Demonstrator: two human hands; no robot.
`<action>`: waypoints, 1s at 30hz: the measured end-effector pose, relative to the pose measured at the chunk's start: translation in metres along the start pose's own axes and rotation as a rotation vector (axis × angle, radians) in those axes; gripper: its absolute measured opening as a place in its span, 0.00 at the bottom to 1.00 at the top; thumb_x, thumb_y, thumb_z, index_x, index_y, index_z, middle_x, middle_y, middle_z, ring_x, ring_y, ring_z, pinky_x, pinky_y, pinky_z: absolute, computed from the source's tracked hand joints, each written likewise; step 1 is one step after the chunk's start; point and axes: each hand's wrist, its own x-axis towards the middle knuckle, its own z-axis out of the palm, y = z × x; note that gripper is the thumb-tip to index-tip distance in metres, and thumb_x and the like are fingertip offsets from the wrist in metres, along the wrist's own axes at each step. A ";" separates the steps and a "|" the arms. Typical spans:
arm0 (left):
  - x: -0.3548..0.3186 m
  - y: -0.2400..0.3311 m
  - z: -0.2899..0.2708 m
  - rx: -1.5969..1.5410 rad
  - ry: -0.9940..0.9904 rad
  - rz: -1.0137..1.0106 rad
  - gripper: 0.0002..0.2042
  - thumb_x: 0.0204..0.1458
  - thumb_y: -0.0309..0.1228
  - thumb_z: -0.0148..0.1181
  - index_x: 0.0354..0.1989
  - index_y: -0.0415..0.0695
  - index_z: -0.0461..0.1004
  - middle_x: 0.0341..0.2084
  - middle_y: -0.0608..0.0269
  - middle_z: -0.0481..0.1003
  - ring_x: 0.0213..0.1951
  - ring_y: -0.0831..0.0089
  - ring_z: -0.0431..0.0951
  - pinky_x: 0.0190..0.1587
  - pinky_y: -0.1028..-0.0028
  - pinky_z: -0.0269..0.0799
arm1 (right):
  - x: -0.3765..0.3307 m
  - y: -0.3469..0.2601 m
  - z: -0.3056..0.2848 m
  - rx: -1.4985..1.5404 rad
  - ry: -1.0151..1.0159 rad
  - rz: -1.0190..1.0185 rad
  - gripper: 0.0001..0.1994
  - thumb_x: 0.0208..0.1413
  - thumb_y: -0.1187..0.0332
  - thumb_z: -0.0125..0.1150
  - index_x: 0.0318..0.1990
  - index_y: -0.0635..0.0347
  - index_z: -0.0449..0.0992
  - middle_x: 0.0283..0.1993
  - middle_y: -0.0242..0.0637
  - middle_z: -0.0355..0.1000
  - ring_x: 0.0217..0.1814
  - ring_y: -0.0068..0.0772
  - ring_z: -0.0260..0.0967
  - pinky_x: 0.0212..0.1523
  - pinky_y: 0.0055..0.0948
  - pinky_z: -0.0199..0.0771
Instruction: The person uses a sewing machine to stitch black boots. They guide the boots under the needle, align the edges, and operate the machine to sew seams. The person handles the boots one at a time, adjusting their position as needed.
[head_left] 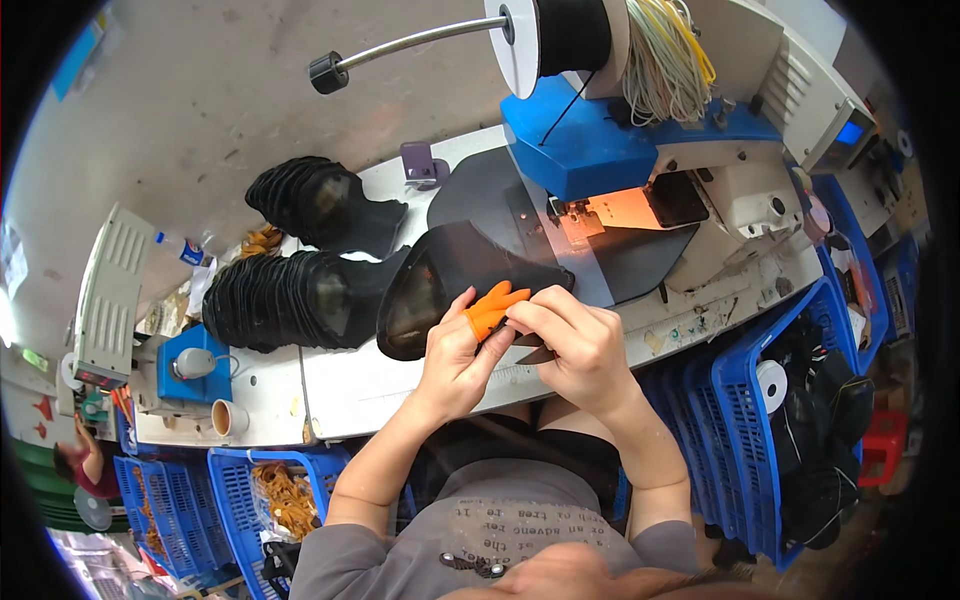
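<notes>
My left hand is raised over the table's front edge, thumb bent in toward the fingers. Orange glove fingers cover some of its fingers; others are bare. Close against it, my right hand is bare and pinched, fingertips at the orange covering. A small dark bit shows between the hands, too hidden to name. Under the right hand a dark flat edge peeks out. Just beyond lies a curved black fabric piece with a shiny patch, reaching toward the sewing machine.
Two stacks of black shaped pieces, a far one and a nearer one, lie at left. A thread spool hangs above the machine. Blue baskets stand at right and lower left. A cup sits near the table edge.
</notes>
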 end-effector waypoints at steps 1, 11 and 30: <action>-0.001 0.000 0.000 -0.003 -0.007 -0.010 0.12 0.60 0.30 0.56 0.49 0.41 0.77 0.48 0.54 0.79 0.57 0.54 0.75 0.68 0.50 0.51 | 0.000 0.001 0.000 -0.043 -0.027 -0.024 0.20 0.32 0.82 0.60 0.40 0.59 0.75 0.33 0.32 0.70 0.25 0.34 0.73 0.24 0.32 0.71; 0.000 0.003 -0.002 -0.214 -0.019 -0.156 0.14 0.63 0.33 0.52 0.51 0.40 0.77 0.48 0.56 0.80 0.56 0.61 0.75 0.70 0.52 0.46 | 0.000 0.002 -0.009 0.199 -0.032 0.285 0.19 0.45 0.76 0.72 0.47 0.60 0.76 0.46 0.38 0.74 0.35 0.37 0.78 0.31 0.29 0.79; -0.005 0.008 -0.028 -0.569 0.377 -0.336 0.10 0.61 0.30 0.60 0.43 0.36 0.79 0.35 0.66 0.80 0.36 0.82 0.75 0.41 0.79 0.71 | 0.018 0.010 0.014 0.938 0.048 0.683 0.06 0.56 0.76 0.66 0.35 0.67 0.74 0.25 0.27 0.69 0.20 0.19 0.70 0.21 0.19 0.70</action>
